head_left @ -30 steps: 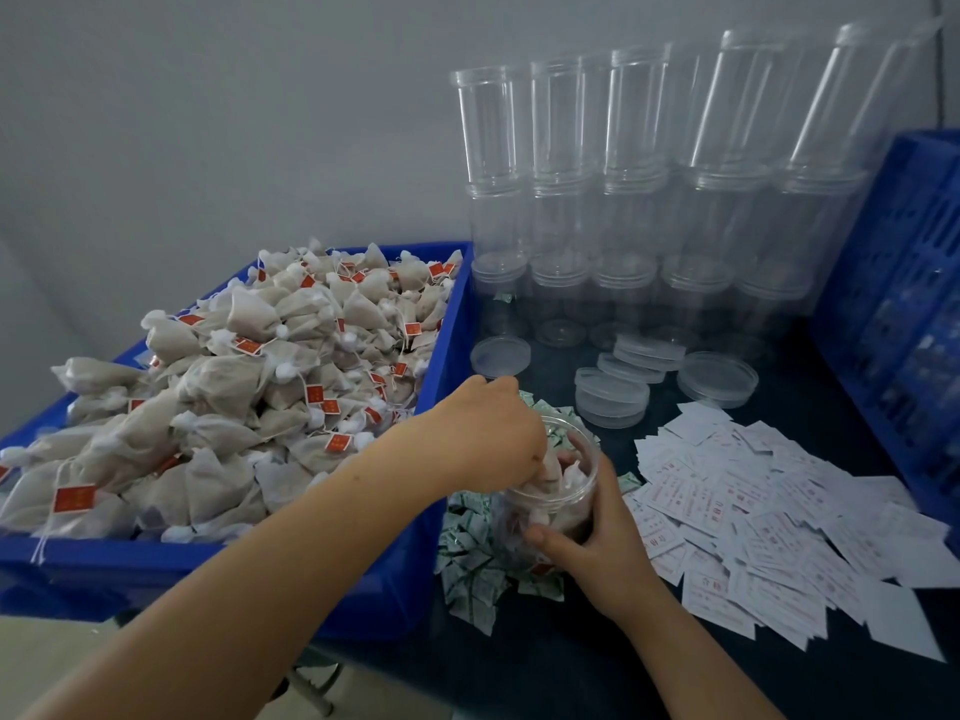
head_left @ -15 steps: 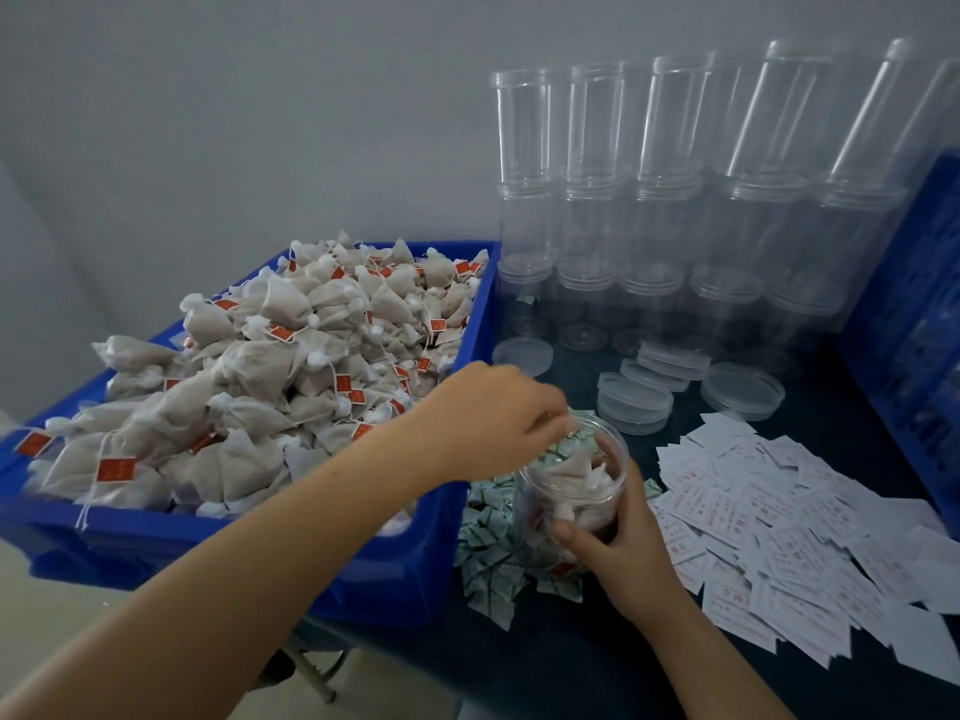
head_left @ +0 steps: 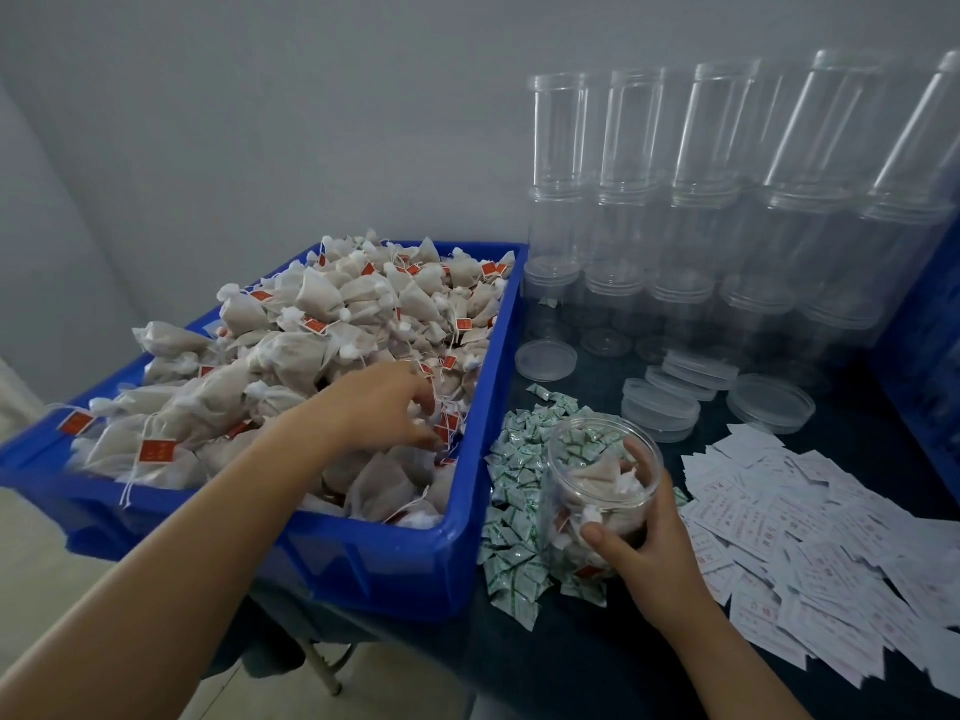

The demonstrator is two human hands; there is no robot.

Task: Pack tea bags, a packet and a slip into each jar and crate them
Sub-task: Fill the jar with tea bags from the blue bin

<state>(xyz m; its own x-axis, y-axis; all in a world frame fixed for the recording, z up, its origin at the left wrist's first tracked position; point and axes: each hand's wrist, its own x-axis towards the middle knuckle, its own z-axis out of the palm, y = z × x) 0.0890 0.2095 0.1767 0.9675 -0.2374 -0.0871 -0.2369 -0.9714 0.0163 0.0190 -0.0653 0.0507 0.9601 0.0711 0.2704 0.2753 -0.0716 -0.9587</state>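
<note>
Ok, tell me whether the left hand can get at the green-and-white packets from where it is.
Probably yes. The left hand is in the blue bin among the tea bags; the packets lie open just past the bin's right wall. Only that wall and the jar in the right hand stand near.

Tea-bag bin [head_left: 395, 558] left, packets [head_left: 511, 517] beside it, slips [head_left: 810, 532] right, stacked jars [head_left: 691, 220] behind.

Soft, dim, even light is filling the scene, casting only faint shadows. Beyond the right fingers [head_left: 636, 462], the stacked jars [head_left: 691, 210] are catching pale highlights and are leaning outward as the wide lens is bending the edges. The left fingers [head_left: 423, 407] are smearing slightly with motion blur. The tabletop [head_left: 571, 657] near the right fingers is lying dark, its detail lost.
</note>
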